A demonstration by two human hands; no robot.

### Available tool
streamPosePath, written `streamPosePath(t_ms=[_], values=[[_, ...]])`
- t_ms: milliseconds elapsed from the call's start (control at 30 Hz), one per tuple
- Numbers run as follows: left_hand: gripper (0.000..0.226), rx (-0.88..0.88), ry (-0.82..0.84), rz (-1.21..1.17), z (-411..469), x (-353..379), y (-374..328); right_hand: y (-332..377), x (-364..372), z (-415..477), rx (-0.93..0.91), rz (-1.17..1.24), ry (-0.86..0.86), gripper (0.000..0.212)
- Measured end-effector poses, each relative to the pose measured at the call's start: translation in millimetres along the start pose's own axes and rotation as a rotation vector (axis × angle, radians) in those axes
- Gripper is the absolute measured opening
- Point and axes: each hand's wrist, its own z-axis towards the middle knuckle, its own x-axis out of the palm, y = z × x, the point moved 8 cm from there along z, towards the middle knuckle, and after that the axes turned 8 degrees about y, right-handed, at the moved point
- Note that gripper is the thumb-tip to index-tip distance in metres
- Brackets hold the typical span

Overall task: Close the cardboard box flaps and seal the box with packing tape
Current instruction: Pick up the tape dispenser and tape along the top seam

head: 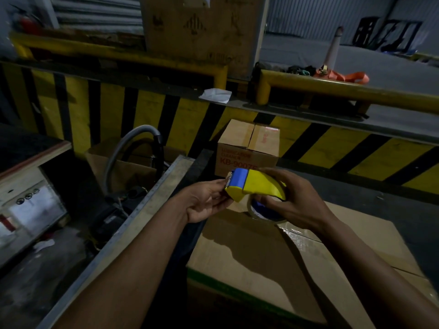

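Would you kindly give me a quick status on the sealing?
Right hand grips tape dispenser, left hand pinches its blade end. Cardboard box flaps down. Nothing blocking.

small box (247, 148) front — red print "KB-9007…" | smaller line above — too blurred to read
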Motion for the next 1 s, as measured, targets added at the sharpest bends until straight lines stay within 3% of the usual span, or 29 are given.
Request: streamPosePath(t_ms=[233,567,667,833,1000], values=[[0.020,-0.020,0.077,-0.073,0.3,9.4,4.3,1.0,-5.1,-1.4,-0.012,0.075,-0.015,0.065],[0.017,-0.070,0.120,0.058,3.0,10.8,8.2,3.1,-13.0,-5.5,-0.020,0.057,-0.030,0.065],[0.021,-0.084,0.085,0.090,5.7,4.9,4.4,3.9,-11.9,-5.6,-0.029,0.022,0.010,0.070],[0.004,-0.055,-0.065,0.176,4.9,-26.4,-7.5,-10.4,-33.5,-12.5,0.024,-0.002,-0.016,0.071],[0.019,-0.032,0.084,0.199,8.5,7.0,-2.2,-6.3,-31.1,-5.6,0.019,0.027,0.007,0.074]])
